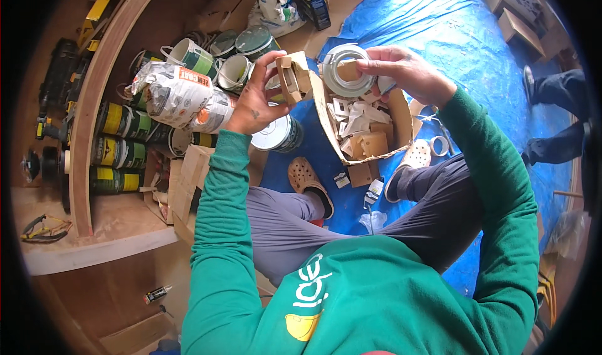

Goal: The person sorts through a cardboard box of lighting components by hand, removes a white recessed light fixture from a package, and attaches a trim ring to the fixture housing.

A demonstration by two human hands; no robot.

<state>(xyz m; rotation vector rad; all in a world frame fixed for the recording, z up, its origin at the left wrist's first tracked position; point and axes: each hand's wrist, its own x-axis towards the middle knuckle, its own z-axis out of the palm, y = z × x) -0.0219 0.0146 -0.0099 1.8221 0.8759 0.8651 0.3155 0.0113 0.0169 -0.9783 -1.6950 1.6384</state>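
My left hand [257, 101] grips a small brown cardboard box [292, 79] by its side, its opening showing. My right hand [411, 73] pinches a round, pale grey ring-shaped fitting [342, 87] between thumb and fingers, level with the small box and just right of it. A little white shows beneath the right fingers, but I cannot make out what it is. Below both hands stands an open cardboard carton [335, 135], filled with white plastic pieces [360, 118] and small brown boxes [370, 144].
Paint buckets [188, 57] and a white paper sack [182, 98] crowd the wooden shelving [84, 135] on the left. A blue tarp [433, 23] covers the floor. Another person's legs [558, 117] are at far right. A roll of tape [439, 146] lies beside my shoe [417, 156].
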